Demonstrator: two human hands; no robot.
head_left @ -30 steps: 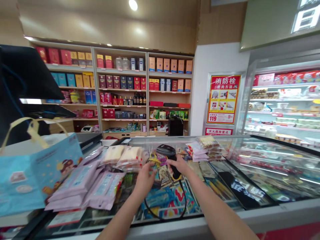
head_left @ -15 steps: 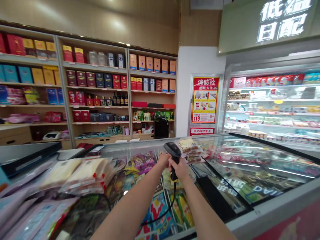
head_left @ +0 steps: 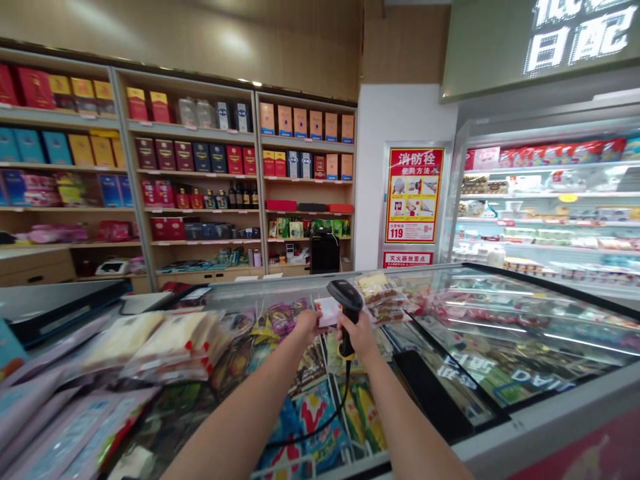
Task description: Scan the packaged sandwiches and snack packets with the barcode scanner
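My right hand [head_left: 357, 331] is wrapped round the handle of a black barcode scanner [head_left: 345, 294], held upright over the open chest freezer, its cable [head_left: 346, 393] hanging down. My left hand [head_left: 309, 323], just left of the scanner, pinches the edge of a small white and pink packet [head_left: 329, 311]. The scanner's head hides part of the packet's right side. Below the hands lie blue and red bags [head_left: 320, 417] and yellow-green bags [head_left: 367, 413].
Stacked pale packages [head_left: 167, 343] lie on the left; purple packets [head_left: 284, 316] are behind my left hand. The freezer's glass lid [head_left: 530, 320] covers the right side. Shelves of boxes [head_left: 215, 177] stand behind, with a lit fridge [head_left: 550, 220] at the right.
My left hand has moved slightly left and down, away from the scanner. The white and pink packet now shows between the hands. The view has shifted slightly.
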